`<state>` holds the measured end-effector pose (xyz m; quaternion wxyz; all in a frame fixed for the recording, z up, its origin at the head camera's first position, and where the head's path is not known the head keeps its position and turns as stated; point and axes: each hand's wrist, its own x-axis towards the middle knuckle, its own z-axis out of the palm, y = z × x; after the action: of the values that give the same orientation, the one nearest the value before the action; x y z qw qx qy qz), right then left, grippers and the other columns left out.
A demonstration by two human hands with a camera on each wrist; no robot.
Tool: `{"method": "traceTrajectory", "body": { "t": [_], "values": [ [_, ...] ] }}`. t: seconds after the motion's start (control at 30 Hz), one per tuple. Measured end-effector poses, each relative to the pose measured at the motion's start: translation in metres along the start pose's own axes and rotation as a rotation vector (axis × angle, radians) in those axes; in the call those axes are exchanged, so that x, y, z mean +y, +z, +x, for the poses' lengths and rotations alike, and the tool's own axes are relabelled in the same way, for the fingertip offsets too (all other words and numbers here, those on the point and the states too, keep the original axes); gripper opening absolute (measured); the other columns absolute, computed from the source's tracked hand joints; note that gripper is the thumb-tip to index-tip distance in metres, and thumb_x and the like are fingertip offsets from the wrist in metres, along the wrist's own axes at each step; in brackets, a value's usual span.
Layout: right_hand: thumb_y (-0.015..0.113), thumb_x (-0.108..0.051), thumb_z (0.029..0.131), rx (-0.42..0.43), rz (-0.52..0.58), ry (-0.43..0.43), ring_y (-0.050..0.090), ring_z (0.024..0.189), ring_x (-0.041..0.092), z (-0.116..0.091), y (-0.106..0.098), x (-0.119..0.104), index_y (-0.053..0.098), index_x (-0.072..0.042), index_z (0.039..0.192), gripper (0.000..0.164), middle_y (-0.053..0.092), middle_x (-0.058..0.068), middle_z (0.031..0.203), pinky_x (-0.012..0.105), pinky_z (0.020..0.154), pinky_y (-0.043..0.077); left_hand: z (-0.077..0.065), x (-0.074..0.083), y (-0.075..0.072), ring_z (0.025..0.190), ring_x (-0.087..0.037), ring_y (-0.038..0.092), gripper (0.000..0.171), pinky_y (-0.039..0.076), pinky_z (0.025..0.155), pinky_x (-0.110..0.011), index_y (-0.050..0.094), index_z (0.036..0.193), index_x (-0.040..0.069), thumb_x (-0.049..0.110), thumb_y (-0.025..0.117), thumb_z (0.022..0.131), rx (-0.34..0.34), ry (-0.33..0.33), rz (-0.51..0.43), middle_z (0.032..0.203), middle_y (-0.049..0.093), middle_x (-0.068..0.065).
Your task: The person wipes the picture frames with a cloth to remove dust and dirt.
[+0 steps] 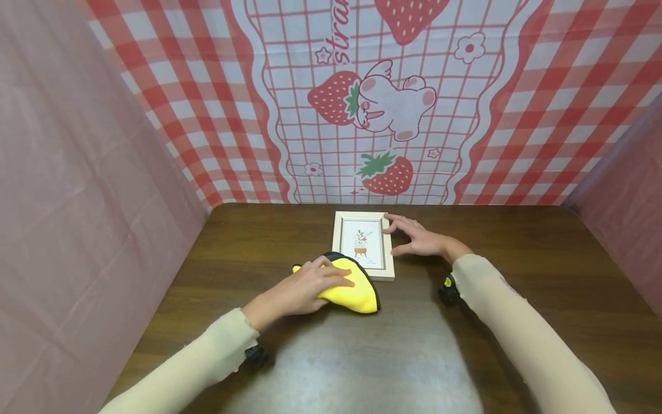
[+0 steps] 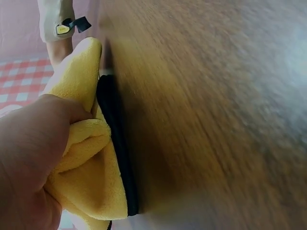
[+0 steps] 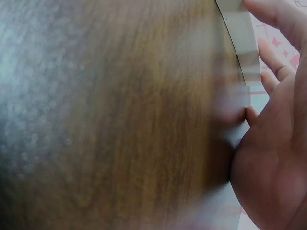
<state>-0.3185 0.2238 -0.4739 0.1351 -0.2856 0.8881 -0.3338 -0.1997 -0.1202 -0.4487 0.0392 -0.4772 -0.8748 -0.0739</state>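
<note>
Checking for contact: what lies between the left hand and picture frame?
The yellow cloth; the head view shows it under the left hand, hiding the lower-left corner of the frame.

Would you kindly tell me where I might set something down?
The table is bare between the left sleeve and right sleeve, right of the latter, and between the picture frame and left curtain. Crowded: the frame, with the left hand holding yellow cloth over its near-left corner and the right hand at its right edge.

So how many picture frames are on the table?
1: the cream picture frame lies near the table's far edge, right hand at its right side, yellow cloth covering its near-left corner.
</note>
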Motion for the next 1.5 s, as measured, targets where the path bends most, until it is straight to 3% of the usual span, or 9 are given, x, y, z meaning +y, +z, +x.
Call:
{"method": "traceTrajectory", "body": {
  "t": [0.63,0.9,1.13,1.5],
  "values": [
    [0.077,-0.031,0.087,0.008,-0.001,-0.017,0.009,0.158,0.041,-0.001,0.000,0.000,0.058,-0.019,0.128,0.047,0.017,0.012,0.171,0.075,0.119,-0.005,0.046,0.030,0.003,0.119,-0.016,0.052,0.060,0.052,0.086,-0.034,0.054,0.145,0.037,0.027,0.076,0.090,-0.095,0.056,0.101,0.153,0.054,0.011],
    [0.077,-0.030,0.087,0.008,-0.007,-0.029,0.009,0.158,0.041,-0.001,0.000,0.000,0.058,-0.019,0.128,0.046,0.017,0.013,0.171,0.076,0.119,-0.005,0.065,0.041,0.006,0.117,-0.016,0.051,0.060,0.052,0.082,-0.029,0.054,0.145,0.037,0.029,0.076,0.090,-0.093,0.096,0.116,0.153,0.054,0.009],
    [0.077,-0.029,0.087,0.009,-0.007,-0.019,0.009,0.158,0.040,-0.001,0.001,0.000,0.058,-0.019,0.129,0.047,0.018,0.011,0.171,0.075,0.119,-0.005,0.070,0.045,0.008,0.114,-0.016,0.052,0.057,0.052,0.078,-0.027,0.056,0.144,0.035,0.029,0.076,0.090,-0.073,0.104,0.117,0.151,0.056,0.008],
    [0.076,-0.029,0.087,0.016,-0.038,-0.017,0.010,0.158,0.039,0.000,0.002,0.003,0.058,-0.020,0.129,0.047,0.018,0.010,0.171,0.075,0.120,-0.004,0.066,0.044,0.008,0.113,-0.017,0.051,0.059,0.049,0.075,-0.027,0.054,0.145,0.036,0.029,0.075,0.090,-0.082,0.090,0.129,0.152,0.055,0.008]
  ]
}}
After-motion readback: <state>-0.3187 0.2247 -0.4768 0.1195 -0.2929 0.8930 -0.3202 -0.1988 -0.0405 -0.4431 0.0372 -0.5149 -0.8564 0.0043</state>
